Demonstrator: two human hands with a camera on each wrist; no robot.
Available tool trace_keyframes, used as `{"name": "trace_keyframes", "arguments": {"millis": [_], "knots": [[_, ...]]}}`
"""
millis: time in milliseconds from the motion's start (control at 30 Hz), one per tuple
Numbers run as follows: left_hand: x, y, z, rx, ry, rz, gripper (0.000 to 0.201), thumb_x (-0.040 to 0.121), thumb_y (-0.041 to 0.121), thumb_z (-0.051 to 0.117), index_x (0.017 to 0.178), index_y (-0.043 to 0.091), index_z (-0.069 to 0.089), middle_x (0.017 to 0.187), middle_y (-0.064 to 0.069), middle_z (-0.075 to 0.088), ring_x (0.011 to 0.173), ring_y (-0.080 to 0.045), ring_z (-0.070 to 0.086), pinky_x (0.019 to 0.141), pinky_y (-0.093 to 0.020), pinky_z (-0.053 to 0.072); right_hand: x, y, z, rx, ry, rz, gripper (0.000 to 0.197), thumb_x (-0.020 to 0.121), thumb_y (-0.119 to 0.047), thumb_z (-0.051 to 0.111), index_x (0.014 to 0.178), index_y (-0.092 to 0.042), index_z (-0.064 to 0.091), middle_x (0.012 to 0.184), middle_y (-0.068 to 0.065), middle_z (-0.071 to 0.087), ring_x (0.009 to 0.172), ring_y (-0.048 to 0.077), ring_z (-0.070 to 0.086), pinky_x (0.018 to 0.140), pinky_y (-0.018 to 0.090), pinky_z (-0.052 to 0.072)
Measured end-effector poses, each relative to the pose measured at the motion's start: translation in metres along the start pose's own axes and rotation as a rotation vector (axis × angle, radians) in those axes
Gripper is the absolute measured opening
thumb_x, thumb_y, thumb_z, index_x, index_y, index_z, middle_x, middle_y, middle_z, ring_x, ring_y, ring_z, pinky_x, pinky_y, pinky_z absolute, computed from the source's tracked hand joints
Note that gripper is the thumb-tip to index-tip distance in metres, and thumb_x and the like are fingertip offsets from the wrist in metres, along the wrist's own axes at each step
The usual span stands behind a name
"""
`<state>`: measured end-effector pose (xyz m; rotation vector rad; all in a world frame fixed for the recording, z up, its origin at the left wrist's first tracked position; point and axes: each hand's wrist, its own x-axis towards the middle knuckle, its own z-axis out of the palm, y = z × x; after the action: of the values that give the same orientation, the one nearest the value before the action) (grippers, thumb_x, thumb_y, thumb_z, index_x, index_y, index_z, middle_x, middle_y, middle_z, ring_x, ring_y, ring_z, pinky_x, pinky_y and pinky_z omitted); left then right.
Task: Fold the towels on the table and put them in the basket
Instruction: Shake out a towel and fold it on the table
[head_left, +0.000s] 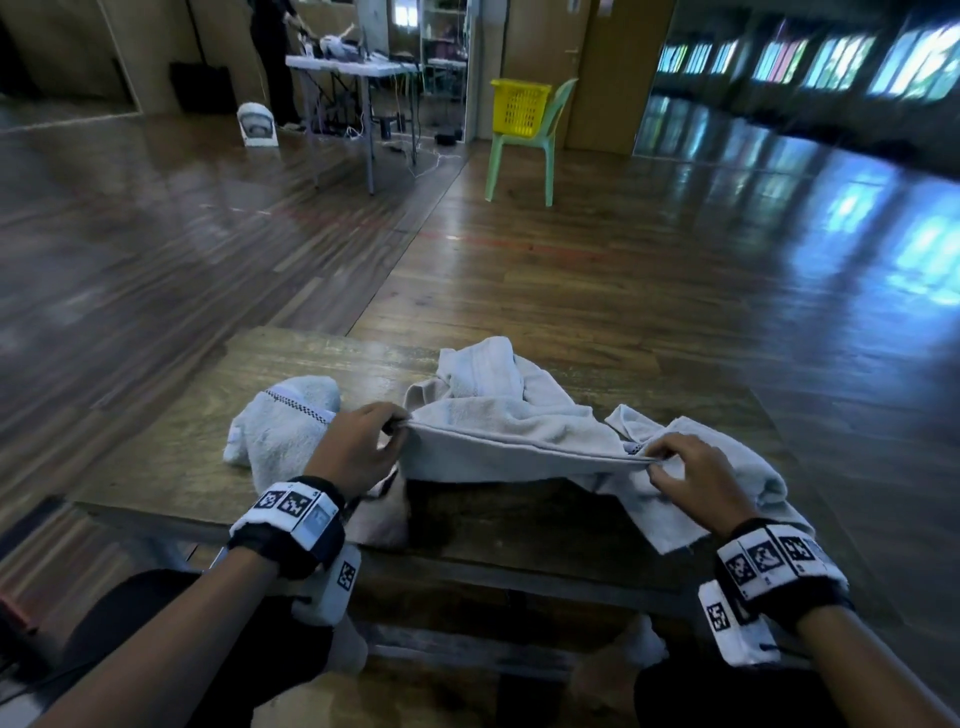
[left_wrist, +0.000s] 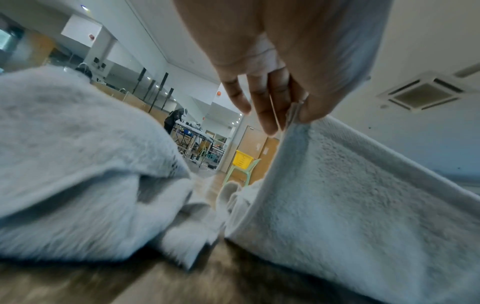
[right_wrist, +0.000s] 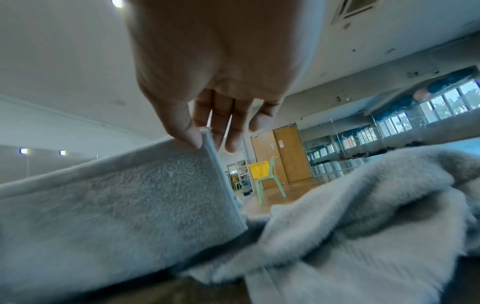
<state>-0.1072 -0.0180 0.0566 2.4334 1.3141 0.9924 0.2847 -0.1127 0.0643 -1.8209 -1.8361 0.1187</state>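
A pale grey towel (head_left: 498, 431) is stretched between my hands above the wooden table (head_left: 171, 457). My left hand (head_left: 397, 423) pinches one corner of its hem, thumb against fingers (left_wrist: 270, 121). My right hand (head_left: 652, 462) pinches the other corner between thumb and fingers (right_wrist: 228, 131). The held towel (left_wrist: 350, 195) hangs down to the table top from that hem (right_wrist: 109, 203). A second, crumpled towel (head_left: 283, 423) lies left of my left hand. A third towel (head_left: 727, 467) lies bunched under my right hand. The yellow basket (head_left: 519, 106) stands far off on a green chair (head_left: 524, 156).
Open wooden floor lies between the table and the green chair. A white folding table (head_left: 353, 67) with gear stands at the back left, a person beside it. Mirrored walls and windows line the right side.
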Motion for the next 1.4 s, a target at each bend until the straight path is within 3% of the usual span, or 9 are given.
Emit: {"name": "trace_keyframes", "arguments": {"millis": [100,200,300,467,633,800,900,1167,1400], "knots": [[0.012,0.008,-0.023,-0.021,0.104,0.035,0.017,0.084,0.014,0.055,0.097,0.007,0.065,0.089,-0.005,0.068,0.08,-0.02,0.062,0.073,-0.026,0.045,0.005,-0.014,-0.027,0.128,0.118,-0.019,0.026,0.076,-0.002,0.068,0.081,-0.027,0.062,0.079,-0.008,0.066,0.08,0.007,0.06,0.076,0.021,0.044],[0.022,0.024,-0.048,-0.077,0.204,0.092,0.022,0.085,0.02,0.052,0.096,0.005,0.064,0.089,-0.002,0.066,0.081,-0.012,0.058,0.076,-0.009,0.039,0.009,-0.03,-0.056,0.197,0.208,-0.061,0.031,0.076,0.003,0.067,0.078,-0.027,0.063,0.091,-0.017,0.064,0.081,-0.003,0.058,0.069,0.005,0.04],[0.03,0.043,-0.077,-0.111,0.291,0.193,0.028,0.087,0.029,0.047,0.096,0.008,0.064,0.084,0.014,0.059,0.081,-0.004,0.056,0.077,0.002,0.035,0.012,-0.042,-0.085,0.28,0.252,-0.084,0.036,0.078,-0.001,0.066,0.078,-0.037,0.063,0.092,-0.021,0.065,0.082,-0.002,0.059,0.072,0.005,0.041],[0.043,0.059,-0.12,-0.143,0.356,0.258,0.013,0.088,0.035,0.046,0.095,0.043,0.054,0.091,0.036,0.058,0.084,0.014,0.056,0.077,-0.005,0.04,0.012,-0.073,-0.129,0.362,0.37,-0.191,0.026,0.075,-0.018,0.059,0.082,-0.042,0.061,0.086,-0.028,0.065,0.081,-0.008,0.058,0.076,0.003,0.038],[0.053,0.063,-0.139,-0.084,0.387,0.294,0.037,0.087,0.033,0.044,0.098,0.005,0.066,0.085,0.008,0.065,0.081,-0.002,0.058,0.074,0.002,0.036,0.02,-0.084,-0.146,0.36,0.407,-0.244,0.025,0.074,-0.017,0.059,0.081,-0.04,0.061,0.086,-0.029,0.065,0.081,-0.01,0.057,0.075,0.001,0.036],[0.055,0.05,-0.122,-0.031,0.319,0.248,0.036,0.086,0.034,0.043,0.097,0.009,0.065,0.087,-0.005,0.069,0.079,-0.011,0.06,0.071,-0.024,0.045,0.031,-0.068,-0.12,0.364,0.375,-0.184,0.025,0.072,-0.018,0.059,0.08,-0.042,0.061,0.083,-0.03,0.064,0.077,-0.01,0.056,0.071,0.001,0.037],[0.056,0.037,-0.103,-0.022,0.256,0.19,0.038,0.083,0.036,0.041,0.092,0.008,0.065,0.083,-0.005,0.068,0.075,-0.01,0.059,0.069,-0.018,0.041,0.039,-0.05,-0.09,0.324,0.325,-0.126,0.027,0.072,-0.021,0.059,0.079,-0.046,0.061,0.086,-0.027,0.064,0.076,-0.005,0.057,0.067,0.005,0.041],[0.04,0.0,-0.043,0.113,0.057,0.033,0.03,0.084,0.033,0.04,0.094,0.017,0.064,0.085,0.002,0.071,0.077,-0.021,0.068,0.077,-0.04,0.052,0.038,-0.019,-0.02,0.207,0.269,-0.086,0.013,0.072,-0.024,0.054,0.075,-0.035,0.058,0.076,-0.016,0.061,0.072,0.005,0.057,0.072,0.035,0.051],[-0.013,-0.029,0.003,0.309,-0.263,0.056,0.011,0.081,0.024,0.055,0.089,0.021,0.062,0.087,0.004,0.069,0.081,-0.024,0.064,0.076,-0.032,0.037,-0.01,0.005,0.031,-0.025,-0.067,-0.157,0.015,0.069,-0.02,0.059,0.078,-0.032,0.058,0.08,-0.018,0.057,0.082,0.01,0.056,0.075,0.037,0.043]]}}
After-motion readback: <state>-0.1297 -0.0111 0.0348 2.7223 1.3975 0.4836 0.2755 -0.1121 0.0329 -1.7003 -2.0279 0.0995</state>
